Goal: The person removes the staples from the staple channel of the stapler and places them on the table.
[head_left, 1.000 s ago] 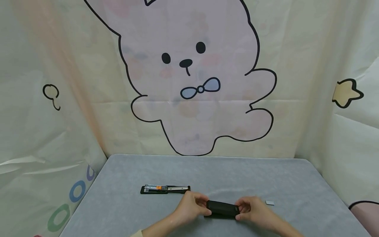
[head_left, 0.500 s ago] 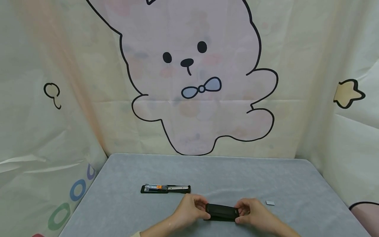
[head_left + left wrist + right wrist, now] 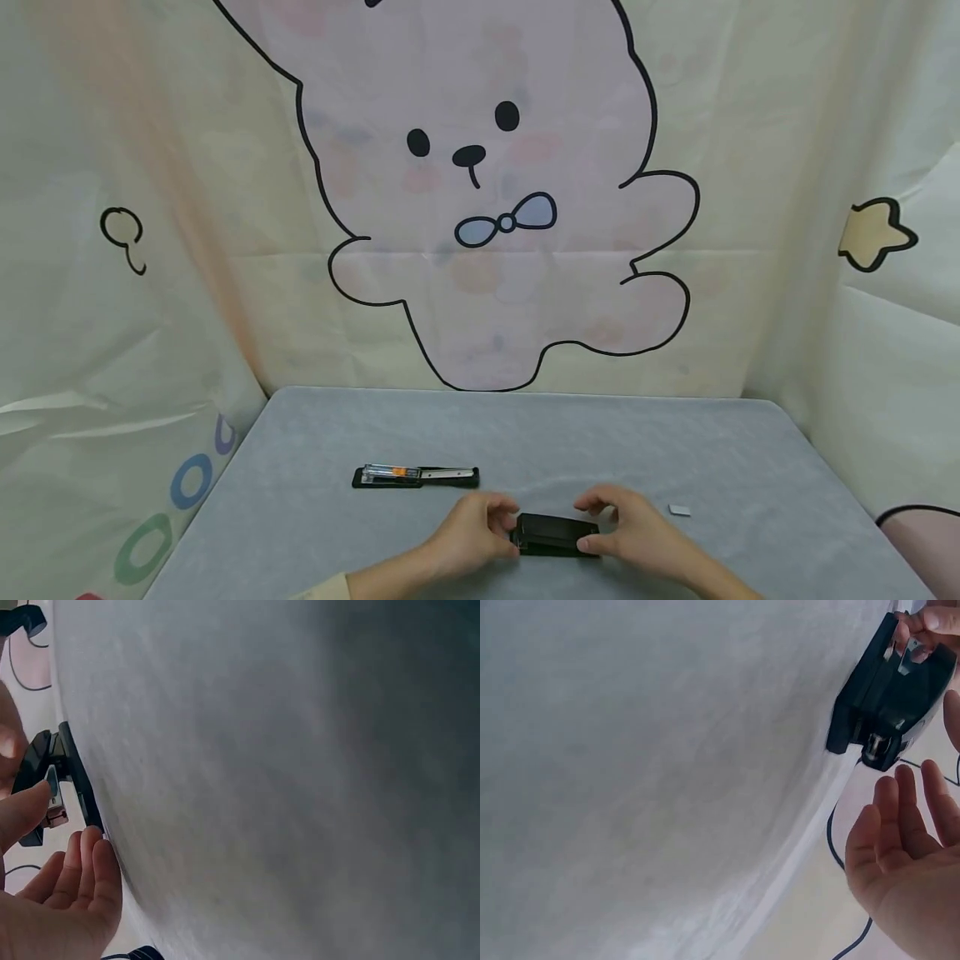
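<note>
Cartoon backdrop (image 3: 480,275) fills the upper frame; no risk there.

Grey-covered table (image 3: 600,433) across the lower half. Cloth looks soft, so anything worked on it could skid if pushed sideways.

Left hand (image 3: 468,533), lower centre: thumb and fingertips pinch the left end of the stapler. Left wrist view puts the thumb right by the mouth. If the top arm drops, thumb gets nipped.

Right hand (image 3: 637,537), lower centre-right: relaxed, not gripping, index lifted clear of the body. Thumb overlaps the stapler's right end; can't tell if it touches. So the hold is basically one-sided; a hard pull or press on the left end could twist the body or tip it.

Slim black holder (image 3: 471,482), left of centre above the hands: clear part (image 3: 382,472) on its left with an orange bit (image 3: 405,472), metal strip (image 3: 446,473) on its right. Can't tell if those are loose; a knock from the left forearm might shift them.

Black stapler (image 3: 553,531), bottom centre, between the hands. Metal piece (image 3: 54,780) shows in its mouth; whether it has staples in, can't see.

Pale block (image 3: 679,510), just beyond the right hand: small, seemingly loose, easy to sweep away with a careless knuckle.
</note>
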